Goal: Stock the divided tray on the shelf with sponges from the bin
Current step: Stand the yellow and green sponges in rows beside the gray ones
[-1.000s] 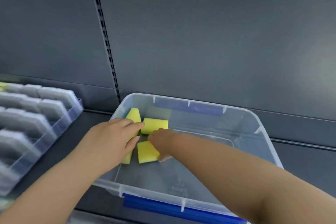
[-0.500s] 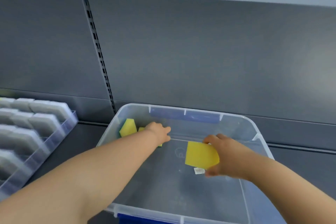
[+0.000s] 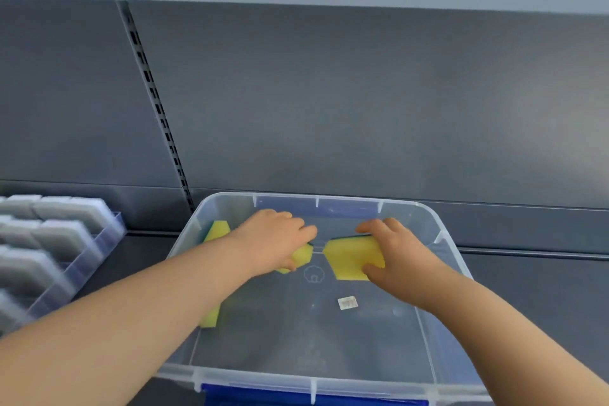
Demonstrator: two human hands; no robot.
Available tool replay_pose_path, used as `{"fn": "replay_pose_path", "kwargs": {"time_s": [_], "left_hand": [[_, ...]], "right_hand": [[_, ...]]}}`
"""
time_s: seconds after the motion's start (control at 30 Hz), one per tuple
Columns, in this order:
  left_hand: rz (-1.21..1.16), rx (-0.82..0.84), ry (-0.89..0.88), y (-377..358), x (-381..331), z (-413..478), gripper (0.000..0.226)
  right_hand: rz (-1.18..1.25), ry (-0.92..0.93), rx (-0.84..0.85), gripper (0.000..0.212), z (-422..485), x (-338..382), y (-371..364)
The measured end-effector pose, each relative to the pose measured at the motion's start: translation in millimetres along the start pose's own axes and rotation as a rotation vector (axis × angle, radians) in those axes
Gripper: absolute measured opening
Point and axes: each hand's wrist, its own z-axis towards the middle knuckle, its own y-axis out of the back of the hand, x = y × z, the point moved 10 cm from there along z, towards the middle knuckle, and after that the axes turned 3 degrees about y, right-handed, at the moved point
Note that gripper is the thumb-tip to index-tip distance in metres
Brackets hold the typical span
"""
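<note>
A clear plastic bin [image 3: 441, 306] with blue latches sits on the dark shelf in front of me. Both my hands are inside it. My right hand [image 3: 395, 252] grips a yellow sponge [image 3: 349, 257] with a dark scrub layer, thumb below and fingers over its top edge. My left hand [image 3: 273, 242] curls over a second yellow sponge [image 3: 303, 255] just left of the first. A third sponge [image 3: 217, 230] leans in the bin's back-left corner, and part of another [image 3: 209, 318] shows under my left forearm. The divided tray [image 3: 82, 260] lies at the left, holding rows of grey sponges.
A small white label [image 3: 347, 302] lies on the bin floor. A slotted upright [image 3: 158, 109] runs down the grey back panel [image 3: 362, 102]. The dark shelf surface [image 3: 534, 293] extends to the right of the bin.
My right hand has carried its sponge back and left, toward the left hand. My left hand has closed over a second sponge. The view has shifted slightly up and right.
</note>
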Motion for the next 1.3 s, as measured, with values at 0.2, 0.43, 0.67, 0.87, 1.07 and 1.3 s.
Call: {"fn": "replay_pose_path", "kwargs": {"time_s": [0.2, 0.43, 0.67, 0.87, 1.07, 1.3], "left_hand": [[-0.34, -0.501, 0.251, 113, 8, -86, 0.047], [-0.347, -0.769, 0.611, 120, 23, -177, 0.036], [-0.381, -0.767, 0.826, 110, 49, -296, 0.044], [-0.361, -0.746, 0.968, 85, 81, -437, 0.046], [-0.385, -0.685, 1.053, 33, 128, -588, 0.038], [-0.464, -0.625, 1.083, -19, 185, -658, 0.041]], "right_hand": [[0.153, 0.15, -0.529, 0.043, -46, 32, 75], [0.346, 0.335, -0.756, 0.046, -74, 71, 86], [0.524, 0.496, -0.59, 0.049, -81, 179, 38], [0.515, 0.671, -0.553, 0.036, -108, 316, -12], [0.504, 0.721, -0.506, 0.038, -121, 448, -82], [0.444, 0.663, -0.422, 0.041, -95, 534, -125]]}}
